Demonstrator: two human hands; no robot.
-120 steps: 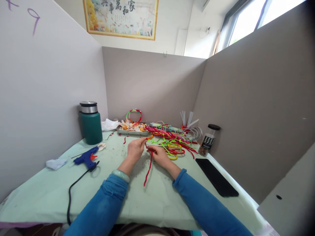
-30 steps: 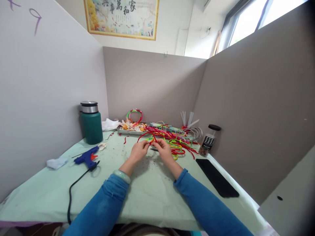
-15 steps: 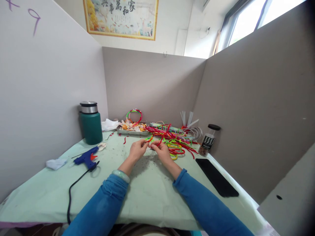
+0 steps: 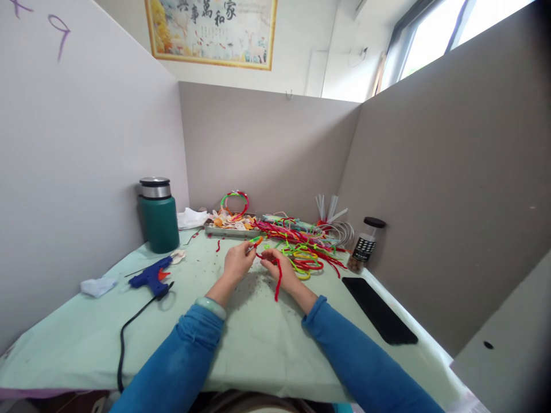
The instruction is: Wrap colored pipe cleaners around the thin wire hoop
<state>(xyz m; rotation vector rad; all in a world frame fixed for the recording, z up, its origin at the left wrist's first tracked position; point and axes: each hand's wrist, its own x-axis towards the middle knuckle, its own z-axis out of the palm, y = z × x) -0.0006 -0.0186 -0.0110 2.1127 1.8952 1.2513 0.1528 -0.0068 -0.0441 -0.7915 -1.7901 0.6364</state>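
Observation:
Over the middle of the table my left hand [image 4: 237, 265] pinches a short orange and green fuzzy piece [image 4: 257, 242], whose full shape my fingers hide. A red pipe cleaner [image 4: 278, 281] runs from that piece across to my right hand [image 4: 289, 276]. Its loose end hangs down over the back of the right fingers. Those fingers are curled around the pipe cleaner's middle, close to the left fingertips. Just behind and right of the hands lies a heap of coloured pipe cleaners [image 4: 301, 236], with red and yellow loops [image 4: 307, 264] at its near side.
A blue glue gun [image 4: 152, 278] with a black cord lies left, near a green bottle [image 4: 159, 221]. At the back, a metal tray [image 4: 232, 233] holds small pieces and a coloured ring [image 4: 235, 202]. On the right are a jar [image 4: 364, 246] and a black phone-like slab [image 4: 379, 310].
The red pipe cleaner stood up above my right hand before; now its end hangs down toward me. The orange and green piece shows more above my left fingers.

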